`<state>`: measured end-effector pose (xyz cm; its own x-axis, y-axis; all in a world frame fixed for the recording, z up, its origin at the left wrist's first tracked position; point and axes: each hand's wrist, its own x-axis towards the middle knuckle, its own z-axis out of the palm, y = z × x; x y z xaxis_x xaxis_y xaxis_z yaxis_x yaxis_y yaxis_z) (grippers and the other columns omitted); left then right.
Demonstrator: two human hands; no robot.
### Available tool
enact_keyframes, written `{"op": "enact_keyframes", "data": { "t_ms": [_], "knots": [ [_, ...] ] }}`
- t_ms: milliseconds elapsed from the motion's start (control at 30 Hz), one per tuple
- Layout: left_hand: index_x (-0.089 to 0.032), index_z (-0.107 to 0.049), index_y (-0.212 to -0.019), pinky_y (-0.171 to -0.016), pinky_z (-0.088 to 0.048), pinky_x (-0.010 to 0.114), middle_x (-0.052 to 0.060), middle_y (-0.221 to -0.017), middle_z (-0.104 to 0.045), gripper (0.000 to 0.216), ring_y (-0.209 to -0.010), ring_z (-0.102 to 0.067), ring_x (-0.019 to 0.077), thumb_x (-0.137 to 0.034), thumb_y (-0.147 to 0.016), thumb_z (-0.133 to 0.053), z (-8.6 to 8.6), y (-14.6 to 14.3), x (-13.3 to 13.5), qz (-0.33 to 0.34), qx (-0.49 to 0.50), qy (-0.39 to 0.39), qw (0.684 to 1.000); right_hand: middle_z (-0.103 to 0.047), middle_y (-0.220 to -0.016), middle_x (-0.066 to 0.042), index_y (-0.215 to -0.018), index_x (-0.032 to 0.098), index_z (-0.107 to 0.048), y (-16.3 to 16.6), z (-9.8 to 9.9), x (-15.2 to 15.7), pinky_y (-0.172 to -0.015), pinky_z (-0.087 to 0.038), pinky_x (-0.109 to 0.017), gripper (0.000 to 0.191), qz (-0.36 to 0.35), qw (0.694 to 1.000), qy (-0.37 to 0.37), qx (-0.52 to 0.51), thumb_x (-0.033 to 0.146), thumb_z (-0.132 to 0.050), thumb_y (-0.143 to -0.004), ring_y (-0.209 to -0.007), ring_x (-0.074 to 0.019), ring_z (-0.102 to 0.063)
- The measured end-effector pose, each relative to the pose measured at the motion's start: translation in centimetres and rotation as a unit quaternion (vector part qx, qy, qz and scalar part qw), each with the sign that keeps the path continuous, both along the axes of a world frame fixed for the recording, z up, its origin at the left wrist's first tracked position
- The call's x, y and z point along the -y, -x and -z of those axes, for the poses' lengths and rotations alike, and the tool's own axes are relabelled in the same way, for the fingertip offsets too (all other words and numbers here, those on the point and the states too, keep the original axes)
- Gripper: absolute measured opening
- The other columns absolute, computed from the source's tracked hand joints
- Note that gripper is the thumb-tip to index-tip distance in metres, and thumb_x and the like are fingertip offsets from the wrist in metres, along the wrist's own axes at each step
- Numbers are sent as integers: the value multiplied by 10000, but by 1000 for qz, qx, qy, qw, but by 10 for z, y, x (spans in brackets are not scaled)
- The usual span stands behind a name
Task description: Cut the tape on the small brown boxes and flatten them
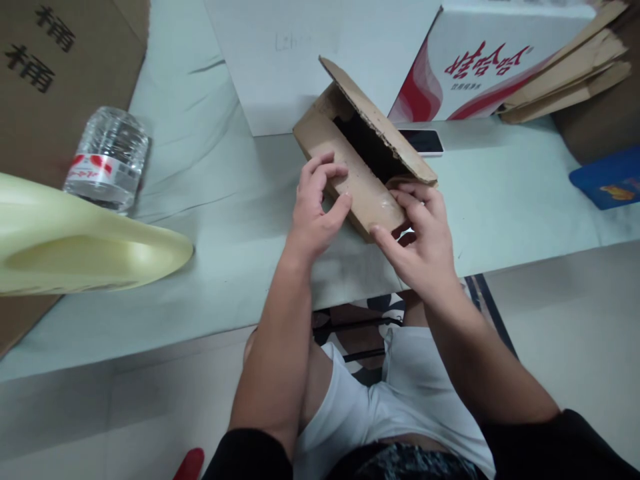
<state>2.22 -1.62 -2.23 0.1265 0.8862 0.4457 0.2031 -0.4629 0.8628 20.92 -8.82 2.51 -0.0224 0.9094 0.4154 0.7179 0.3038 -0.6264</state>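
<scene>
A small brown cardboard box (357,167) rests on the table, turned at a slant, its lid flap raised and the inside dark. My right hand (423,230) grips the box's near right end, with the thumb outside and the fingers at the lid's lower corner. Against the left front side lies my left hand (320,203), its fingers bent but apart and the thumb near the box wall. It does not close round anything. What the box holds, if anything, is hidden in shadow.
Behind the box stand a white box (320,60) and a red-and-white carton (480,67). A phone (424,141) lies beside the lid. To the left are a water bottle (109,160), a yellow plastic object (95,233) and a large carton (70,80). A blue item (610,177) sits right.
</scene>
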Motion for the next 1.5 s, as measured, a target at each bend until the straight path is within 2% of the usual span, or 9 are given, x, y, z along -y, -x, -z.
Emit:
{"op": "enact_keyframes", "data": {
  "t_ms": [167, 333, 500, 667, 833, 933, 1067, 1367, 1500],
  "knots": [
    [-308, -643, -1177, -1100, -545, 452, 89, -1456, -530, 366, -1421, -502, 316, -573, -925, -668, 3, -1, -2, -17, 51, 3, 999, -574, -1368, -136, -1277, 240, -663, 1, -8, 9, -600, -630, -356, 424, -48, 999, 19, -16, 396, -688, -883, -901, -213, -666],
    [-298, -670, -1098, -1254, -403, 488, 83, -1398, -542, 395, -1461, -455, 313, -651, -925, -637, 2, 0, -5, -19, 109, 0, 994, -567, -1423, -138, -990, 212, -721, 6, -21, 26, -663, -630, -370, 184, -98, 994, 48, 11, 364, -648, -917, -893, -201, -667],
    [-288, -686, -1083, -1211, -452, 480, 103, -1393, -534, 440, -1470, -444, 329, -689, -906, -642, 1, -1, -3, -30, 91, 4, 995, -665, -1280, -109, -1033, 230, -726, 1, -23, 35, -571, -570, -347, 149, -59, 998, -25, -7, 287, -628, -937, -654, -122, -602],
    [-299, -678, -1113, -1080, -560, 446, 97, -1442, -504, 412, -1450, -462, 331, -634, -876, -717, 1, 1, -1, -15, 59, 25, 998, -686, -1003, -78, -928, 265, -684, -12, -25, 28, -691, -583, -406, 40, 8, 988, -153, 6, 254, -646, -920, -912, -244, -674],
    [-294, -668, -1134, -1030, -581, 425, 105, -1473, -492, 427, -1435, -483, 334, -638, -884, -707, 2, 1, -1, -9, 53, 23, 998, -652, -1287, -127, -1220, 296, -649, -10, -29, 2, -1022, -565, -603, 314, 7, 990, -132, 57, 390, -673, -921, -1257, -351, -619],
    [-283, -663, -1142, -1064, -562, 440, 111, -1470, -487, 473, -1424, -490, 336, -673, -877, -695, 1, 1, -1, -5, 50, 24, 998, -585, -1456, -123, -1272, 320, -648, -4, -26, -12, -1120, -508, -646, 343, -28, 992, -97, 73, 406, -650, -940, -1394, -375, -550],
    [-285, -669, -1140, -1157, -498, 461, 110, -1453, -484, 501, -1416, -496, 325, -705, -868, -684, -1, 1, -1, 7, 56, 21, 998, -592, -1460, -100, -1233, 331, -695, -1, -17, -18, -1150, -498, -644, 282, -45, 993, -94, 56, 331, -574, -979, -1366, -349, -585],
    [-288, -660, -1106, -1094, -538, 466, 101, -1457, -485, 524, -1428, -476, 350, -741, -846, -685, 0, -2, -3, 3, 66, 30, 997, -631, -1376, -92, -1196, 341, -730, 0, -14, -19, -1135, -533, -605, 306, -11, 993, -104, 63, 273, -510, -995, -1338, -324, -608],
    [-302, -650, -1138, -1085, -543, 465, 98, -1494, -470, 524, -1472, -442, 351, -751, -868, -649, 2, -5, -3, -9, 65, 25, 998, -602, -1407, -120, -1287, 317, -645, -7, -9, -20, -1038, -594, -563, 311, 4, 992, -123, 14, 314, -518, -1004, -1316, -304, -628]
  ]
}}
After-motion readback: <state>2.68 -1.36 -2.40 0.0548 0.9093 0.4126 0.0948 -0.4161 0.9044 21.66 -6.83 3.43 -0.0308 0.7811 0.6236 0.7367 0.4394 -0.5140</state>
